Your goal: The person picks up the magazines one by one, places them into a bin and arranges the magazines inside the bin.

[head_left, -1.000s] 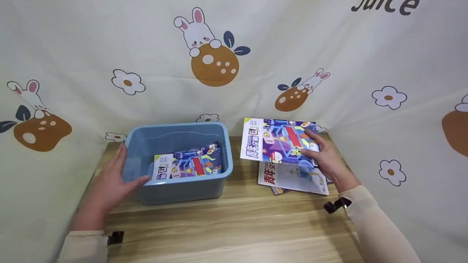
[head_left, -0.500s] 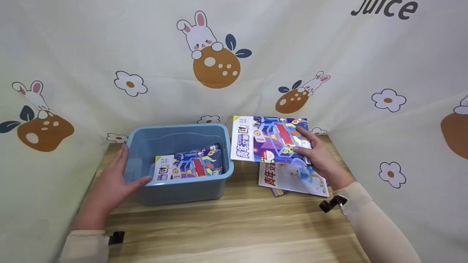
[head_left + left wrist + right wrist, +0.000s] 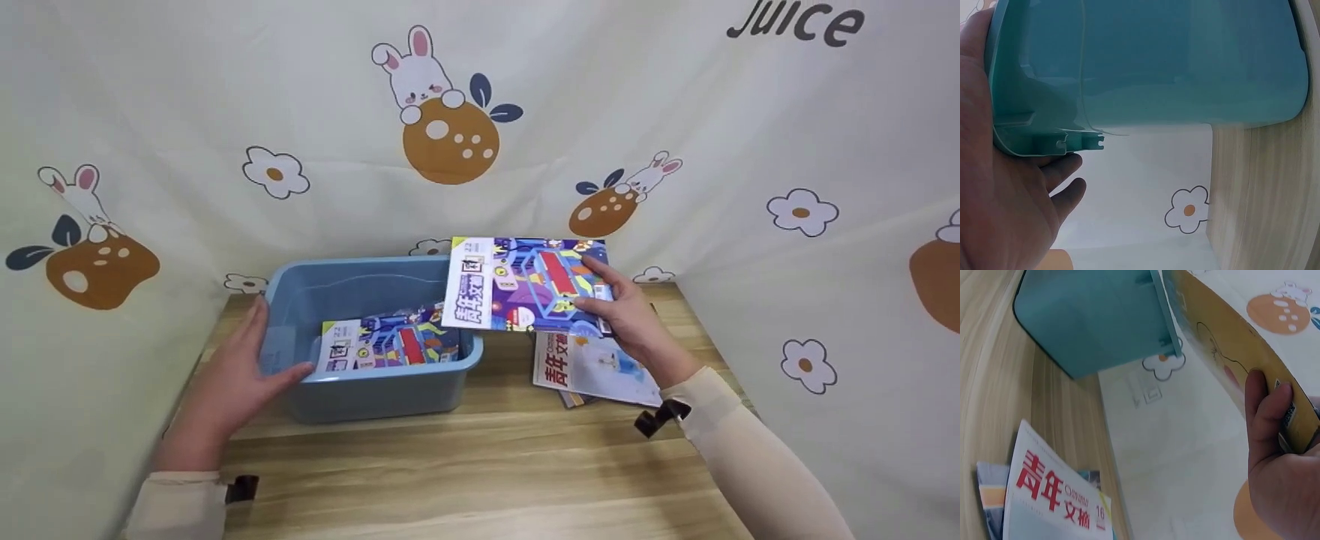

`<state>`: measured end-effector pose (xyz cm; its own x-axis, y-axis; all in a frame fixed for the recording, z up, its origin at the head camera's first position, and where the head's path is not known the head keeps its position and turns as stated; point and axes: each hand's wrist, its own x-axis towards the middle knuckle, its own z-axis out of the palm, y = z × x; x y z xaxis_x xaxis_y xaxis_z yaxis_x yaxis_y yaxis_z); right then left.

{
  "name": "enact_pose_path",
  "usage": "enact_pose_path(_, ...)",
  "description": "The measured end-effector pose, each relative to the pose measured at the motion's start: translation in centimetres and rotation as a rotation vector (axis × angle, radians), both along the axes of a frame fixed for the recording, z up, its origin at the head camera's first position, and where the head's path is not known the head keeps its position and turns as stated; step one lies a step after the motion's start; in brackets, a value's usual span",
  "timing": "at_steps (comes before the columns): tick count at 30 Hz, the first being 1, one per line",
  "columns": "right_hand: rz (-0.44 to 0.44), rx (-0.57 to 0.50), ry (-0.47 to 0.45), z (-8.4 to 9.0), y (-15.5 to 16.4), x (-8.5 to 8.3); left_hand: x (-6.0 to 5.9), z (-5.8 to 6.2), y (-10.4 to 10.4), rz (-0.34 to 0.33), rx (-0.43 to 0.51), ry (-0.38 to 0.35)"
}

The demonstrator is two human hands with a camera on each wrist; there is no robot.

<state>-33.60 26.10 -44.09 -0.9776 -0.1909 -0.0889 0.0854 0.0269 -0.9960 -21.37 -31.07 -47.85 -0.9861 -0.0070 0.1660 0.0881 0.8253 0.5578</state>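
Note:
In the head view my right hand (image 3: 630, 311) pinches the right edge of a purple magazine (image 3: 529, 285). Its left part overlaps the right rim of a blue plastic bin (image 3: 375, 394). The right wrist view shows the magazine's yellow underside (image 3: 1230, 337), with curled fingers against it. My left hand (image 3: 225, 382) rests at the bin's front left corner, thumb on the front rim and fingers along the left side. The left wrist view shows this hand's fingers (image 3: 1069, 194) fairly straight beneath the rim. A magazine with a matching cover (image 3: 390, 345) lies inside the bin.
Right of the bin, a white magazine with red lettering (image 3: 592, 371) lies on other printed matter on the wooden table (image 3: 465, 480). A cloth (image 3: 337, 90) printed with rabbits and oranges hangs behind and at both sides.
My right hand has carried the purple magazine leftward, from above the magazines on the table to over the bin's right rim. The left hand stays at the bin's corner.

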Motion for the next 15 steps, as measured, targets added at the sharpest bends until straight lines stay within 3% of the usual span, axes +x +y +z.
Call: enact_pose_path(15,0.072,-0.005,-0.006,1.4,-6.0,0.1,-0.1,0.3,-0.2,-0.004,-0.001,-0.01)
